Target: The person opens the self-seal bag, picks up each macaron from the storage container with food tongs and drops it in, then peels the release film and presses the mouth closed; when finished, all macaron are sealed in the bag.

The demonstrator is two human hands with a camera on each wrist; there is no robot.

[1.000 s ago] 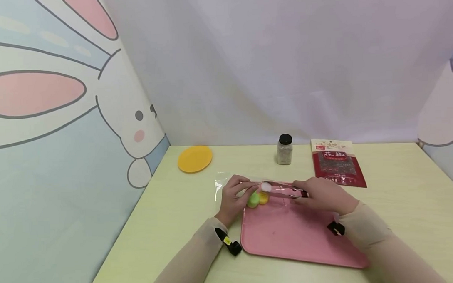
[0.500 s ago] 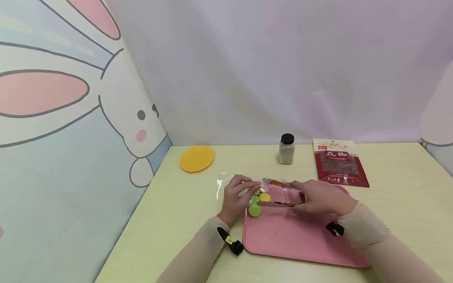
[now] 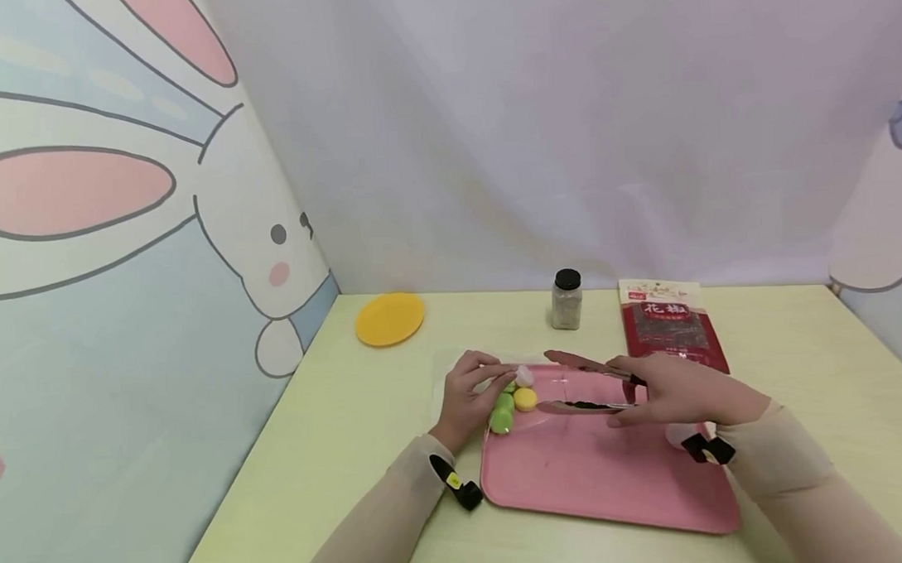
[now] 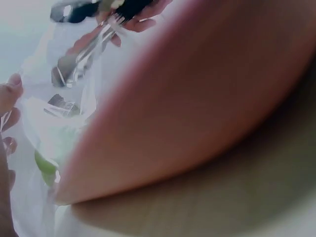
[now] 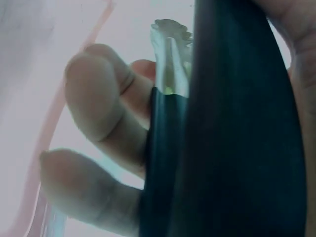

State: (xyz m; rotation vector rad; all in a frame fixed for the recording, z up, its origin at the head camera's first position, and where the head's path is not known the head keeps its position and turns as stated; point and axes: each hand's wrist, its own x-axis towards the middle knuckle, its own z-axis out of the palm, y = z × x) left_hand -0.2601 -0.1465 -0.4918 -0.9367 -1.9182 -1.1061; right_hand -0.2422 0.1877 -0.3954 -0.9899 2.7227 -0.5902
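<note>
My left hand [image 3: 468, 401] pinches the edge of a clear plastic bag [image 4: 44, 113] at the pink tray's left end. Inside the bag lie round macaron-like pieces: green pieces [image 3: 501, 420], a yellow piece [image 3: 526, 400] and a whitish piece [image 3: 524, 377]. Over the tray, my right hand [image 3: 679, 394] grips metal tongs [image 3: 584, 362] by their dark handles. The tongs' arms stand spread, tips pointing left toward the bag, with nothing between them. In the right wrist view, my fingers [image 5: 94, 98] curl beside the handle. Much of the bag hides behind my left hand.
The pink tray [image 3: 607, 483] lies beneath my hands, and a whitish round piece [image 3: 680, 433] sits on it by my right wrist. Farther back stand a yellow plate [image 3: 389, 319], a black-capped jar [image 3: 567, 302] and a red spice packet [image 3: 669, 324].
The tongs have let go of the whitish piece, which now lies with the others in the bag. My right hand has drawn the spread tongs away to the right. My left hand stays put.
</note>
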